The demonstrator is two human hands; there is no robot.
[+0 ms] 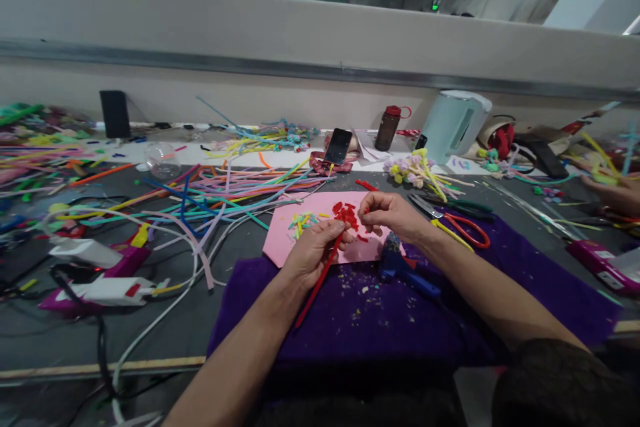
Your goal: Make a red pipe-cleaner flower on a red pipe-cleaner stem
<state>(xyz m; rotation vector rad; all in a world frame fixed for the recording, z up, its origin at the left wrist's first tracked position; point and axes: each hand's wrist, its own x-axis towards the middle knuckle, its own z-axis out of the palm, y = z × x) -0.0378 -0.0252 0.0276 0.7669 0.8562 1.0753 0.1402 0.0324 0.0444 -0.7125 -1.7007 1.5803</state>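
Note:
My left hand (320, 250) is closed around a red pipe cleaner (320, 287), whose long end slants down toward me over the purple cloth (325, 333). My right hand (383, 213) is pinched shut just to the right of it; what its fingertips hold is too small to make out. Beneath and beyond both hands lies a pink sheet (280, 240). On it are a heap of short red pieces (345, 210) and a scatter of yellow, mint and pink pieces (303, 221). A blue glue gun (410, 275) rests below my right wrist.
Pliers with red and yellow handles (467, 230) lie right of my right forearm. Loose coloured pipe cleaners (235, 180) and white cables (200, 260) spread leftward. Behind stand a phone (339, 145), a bottle (387, 129) and a pale-blue jug (453, 123). Another person's hand (613, 193) is far right.

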